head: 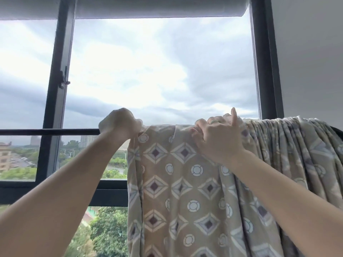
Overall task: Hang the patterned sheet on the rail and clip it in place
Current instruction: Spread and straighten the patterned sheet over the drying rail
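A tan patterned sheet (185,182) with diamonds and circles hangs over a dark horizontal rail (48,132) in front of the window. Its right part is bunched in folds on the rail. My left hand (120,123) is closed on the sheet's left top corner at the rail. My right hand (217,138), wearing a ring, pinches the sheet's top edge a little to the right. No clip is visible.
A dark-framed window (55,86) with a latch (64,80) stands behind the rail. A rolled blind (159,8) sits at the top. A white wall (311,62) lies to the right. The rail's left stretch is bare.
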